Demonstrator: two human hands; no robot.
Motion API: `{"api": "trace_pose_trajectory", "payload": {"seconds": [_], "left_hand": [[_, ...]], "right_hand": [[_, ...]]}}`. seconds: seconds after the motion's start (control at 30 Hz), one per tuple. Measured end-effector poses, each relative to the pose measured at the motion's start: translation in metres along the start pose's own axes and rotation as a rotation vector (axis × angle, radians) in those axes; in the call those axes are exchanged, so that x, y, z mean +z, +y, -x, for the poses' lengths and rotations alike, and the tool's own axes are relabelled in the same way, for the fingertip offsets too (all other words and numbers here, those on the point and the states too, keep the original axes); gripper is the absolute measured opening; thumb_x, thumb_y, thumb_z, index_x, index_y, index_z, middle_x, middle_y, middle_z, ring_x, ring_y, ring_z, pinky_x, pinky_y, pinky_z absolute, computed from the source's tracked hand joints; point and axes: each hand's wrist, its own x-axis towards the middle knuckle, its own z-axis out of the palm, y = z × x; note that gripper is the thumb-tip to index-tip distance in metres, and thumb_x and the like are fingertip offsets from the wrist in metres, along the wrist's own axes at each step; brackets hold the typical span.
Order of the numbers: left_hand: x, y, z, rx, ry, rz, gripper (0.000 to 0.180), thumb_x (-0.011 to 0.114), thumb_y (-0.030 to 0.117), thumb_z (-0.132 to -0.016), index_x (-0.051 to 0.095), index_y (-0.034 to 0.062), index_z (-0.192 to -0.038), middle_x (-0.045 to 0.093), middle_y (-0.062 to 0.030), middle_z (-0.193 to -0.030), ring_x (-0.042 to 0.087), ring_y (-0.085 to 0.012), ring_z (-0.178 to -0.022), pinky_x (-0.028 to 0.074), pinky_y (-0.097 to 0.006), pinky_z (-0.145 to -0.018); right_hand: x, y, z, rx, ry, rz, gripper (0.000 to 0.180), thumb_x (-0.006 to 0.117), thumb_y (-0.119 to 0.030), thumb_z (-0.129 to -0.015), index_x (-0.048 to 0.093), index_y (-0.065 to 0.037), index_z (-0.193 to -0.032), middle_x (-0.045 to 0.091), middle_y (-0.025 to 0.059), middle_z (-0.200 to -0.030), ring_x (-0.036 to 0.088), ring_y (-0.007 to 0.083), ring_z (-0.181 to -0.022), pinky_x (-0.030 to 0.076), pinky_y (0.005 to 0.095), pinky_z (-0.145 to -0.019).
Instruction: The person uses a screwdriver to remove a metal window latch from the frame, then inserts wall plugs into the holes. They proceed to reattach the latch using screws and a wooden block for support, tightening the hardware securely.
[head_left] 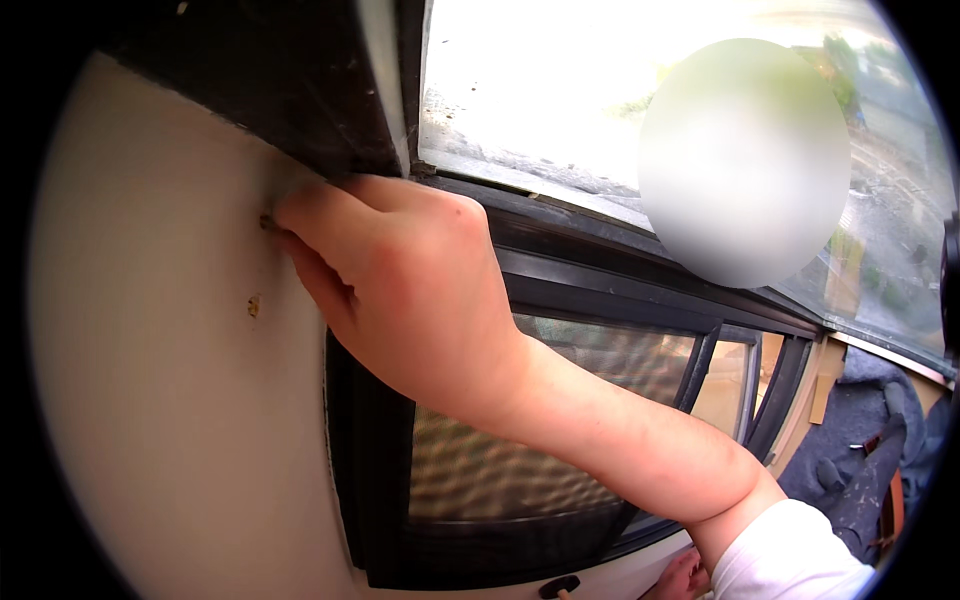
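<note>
The right hand [400, 290] reaches up to the cream wall [150, 400], its fingers [300, 215] pinched together on a small fastener [268, 223] set in the wall just under the dark frame [290, 90]. Below that fastener sits a small hole [254, 305]. Right of the wall lies the black window frame [600, 290]. A bit of the left hand [685, 580] shows at the bottom edge; whether its fingers are together I cannot tell.

Blown-out daylight through the window [560, 100]; dim black frame; soft close blur; bent, dark fisheye rim
</note>
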Motion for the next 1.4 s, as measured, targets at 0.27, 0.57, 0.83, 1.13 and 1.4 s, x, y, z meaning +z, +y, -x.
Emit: {"api": "trace_pose_trajectory", "payload": {"seconds": [0.27,0.57,0.83,1.13,1.4], "left_hand": [[0.023,-0.017,0.000,-0.923,0.049,1.305,0.022,0.051,0.021,-0.103,0.059,0.0173,-0.083,0.044,0.0079,-0.066,0.033,-0.0042,-0.050,0.024,-0.023,-0.044],[0.025,-0.025,0.006,-0.812,-0.003,1.435,0.026,0.050,0.021,-0.105,0.056,0.0146,-0.081,0.043,0.0054,-0.062,0.035,-0.0070,-0.047,0.025,-0.025,-0.043],[0.022,-0.025,0.001,-0.828,-0.110,1.474,0.027,0.047,0.023,-0.107,0.056,0.0123,-0.084,0.040,0.0045,-0.059,0.032,-0.0075,-0.045,0.025,-0.025,-0.042],[0.013,-0.010,-0.016,-0.874,-0.063,1.578,0.028,0.051,0.031,-0.108,0.063,0.0094,-0.094,0.050,0.0015,-0.062,0.043,-0.0104,-0.047,0.035,-0.026,-0.045],[-0.027,0.020,-0.055,-0.672,0.211,1.434,0.036,0.048,0.033,-0.110,0.062,0.0026,-0.097,0.061,-0.0047,-0.092,0.052,-0.0136,-0.071,0.044,-0.028,-0.068]], "right_hand": [[-0.005,0.002,-0.004,-0.086,-0.004,0.020,0.014,0.063,0.006,-0.071,0.052,-0.003,-0.070,0.056,0.0130,-0.067,0.059,0.0319,-0.062,0.048,0.0407,-0.050],[-0.022,-0.028,-0.028,0.281,-0.383,-0.052,0.012,0.065,0.004,-0.072,0.057,-0.002,-0.064,0.060,0.0185,-0.069,0.064,0.0337,-0.064,0.053,0.0404,-0.056],[-0.015,-0.008,-0.011,0.076,-0.170,-0.137,0.007,0.065,0.005,-0.074,0.061,0.001,-0.069,0.061,0.0181,-0.072,0.064,0.0329,-0.073,0.051,0.0417,-0.060],[-0.011,-0.014,0.006,0.483,0.019,-0.488,0.007,0.067,0.002,-0.086,0.072,0.003,-0.090,0.068,0.0155,-0.078,0.065,0.0250,-0.065,0.050,0.0331,-0.059],[-0.084,-0.020,0.031,0.719,-0.251,-0.529,0.007,0.070,-0.002,-0.090,0.073,0.000,-0.096,0.063,0.0041,-0.073,0.054,0.0067,-0.060,0.043,0.0242,-0.055]]}}
